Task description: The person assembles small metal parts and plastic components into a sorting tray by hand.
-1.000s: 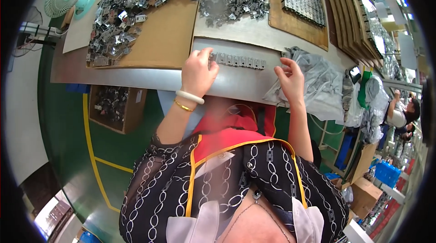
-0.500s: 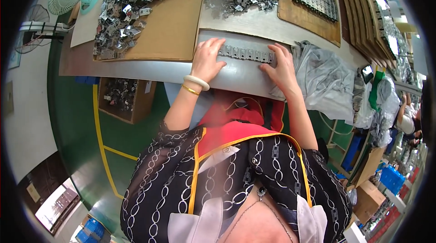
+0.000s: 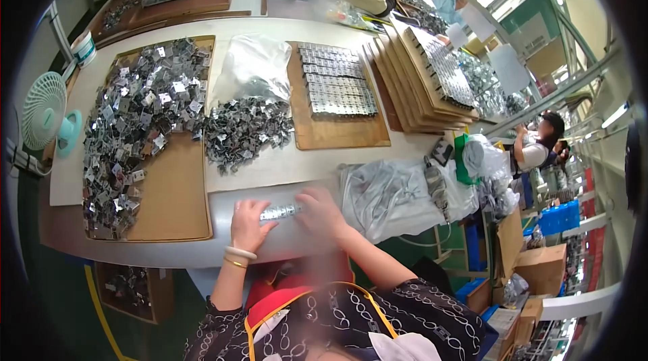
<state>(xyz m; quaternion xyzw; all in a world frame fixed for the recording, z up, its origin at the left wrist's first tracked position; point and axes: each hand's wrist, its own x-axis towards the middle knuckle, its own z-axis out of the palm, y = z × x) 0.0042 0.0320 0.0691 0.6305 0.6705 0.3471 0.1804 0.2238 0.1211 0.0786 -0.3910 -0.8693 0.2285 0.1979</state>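
Metal row: seven o'clock, over smooth grey table, between my hands.
Left hand: thumb and fingers narrowly straddle its nine o'clock end; whether they press, I cannot tell.
Right hand: blurred at three o'clock end; grip unclear.
Handling: probably light, stiff, slick; best held by both ends.
Loose pieces: shiny, angular, ten o'clock.

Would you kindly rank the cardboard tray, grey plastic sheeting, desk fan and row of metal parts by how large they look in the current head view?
Largest to smallest:
1. Cardboard tray
2. Grey plastic sheeting
3. Desk fan
4. Row of metal parts, possibly partly hidden by the right hand
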